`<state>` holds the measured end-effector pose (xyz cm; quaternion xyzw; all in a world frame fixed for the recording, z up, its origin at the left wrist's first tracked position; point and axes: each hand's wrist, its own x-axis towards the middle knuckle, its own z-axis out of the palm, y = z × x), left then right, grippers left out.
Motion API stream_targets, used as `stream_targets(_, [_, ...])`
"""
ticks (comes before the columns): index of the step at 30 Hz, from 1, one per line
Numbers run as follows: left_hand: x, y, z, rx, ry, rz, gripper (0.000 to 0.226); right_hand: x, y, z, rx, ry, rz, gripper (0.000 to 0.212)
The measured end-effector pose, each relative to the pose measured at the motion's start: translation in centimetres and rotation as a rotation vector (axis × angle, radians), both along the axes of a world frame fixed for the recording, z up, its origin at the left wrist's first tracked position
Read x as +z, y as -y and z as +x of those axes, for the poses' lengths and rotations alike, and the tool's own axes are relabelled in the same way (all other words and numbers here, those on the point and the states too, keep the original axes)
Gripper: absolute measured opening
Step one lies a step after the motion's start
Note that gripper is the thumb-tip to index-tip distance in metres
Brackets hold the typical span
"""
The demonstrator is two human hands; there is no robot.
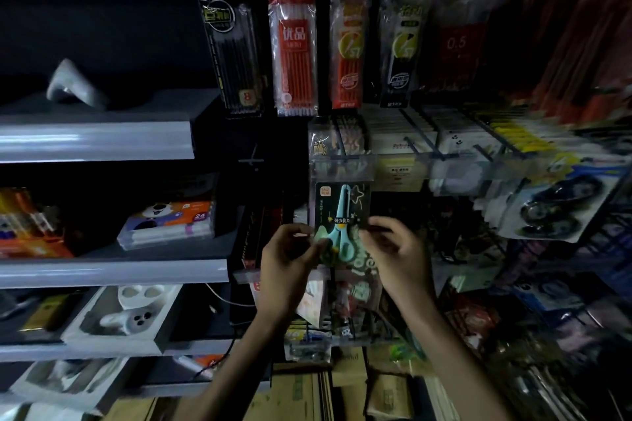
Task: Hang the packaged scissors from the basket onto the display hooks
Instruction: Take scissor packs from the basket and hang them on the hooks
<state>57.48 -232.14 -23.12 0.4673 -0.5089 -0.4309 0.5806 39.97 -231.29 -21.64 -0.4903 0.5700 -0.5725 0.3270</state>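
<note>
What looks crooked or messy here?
The panda-print box marked 24 lies slanted on the grey shelf, not square to its edge. The packaged scissors look upright and undamaged.

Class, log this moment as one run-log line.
stage: hanging scissors pack | left hand: pinches pack | right hand: pinches pack | hung: cannot tell

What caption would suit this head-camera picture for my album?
Left hand and right hand hold packaged teal scissors up below hanging pen packs.

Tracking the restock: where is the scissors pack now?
Head view, centre: the scissors pack is pinched between the left hand and right hand, just below a clear label holder.
</note>
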Motion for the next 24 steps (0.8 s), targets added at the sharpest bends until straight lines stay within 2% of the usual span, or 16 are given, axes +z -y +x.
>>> stream_targets(7, [-1.1, -1.1, -0.7, 0.111, 0.070, -0.113, 0.017, -2.5, -1.7, 1.4, -0.131, -0.193, -0.043, 0.038])
stream_targets(11, [-1.8, -2.0, -0.9, 0.111, 0.121, -0.083, 0.032, -2.4, -2.0, 1.8, -0.163, -0.286, -0.048, 0.044])
stream_targets(14, [-2.4, -2.1, -0.7, 0.112, 0.173, -0.092, 0.038, -2.3, -1.7, 2.1, -0.155, -0.280, -0.042, 0.046])
stream_targets(24, [-1.9, 0.0, -1.2, 0.087, 0.178, -0.115, 0.042, -0.8, 0.8, 2.7, -0.179, -0.271, -0.028, 0.047])
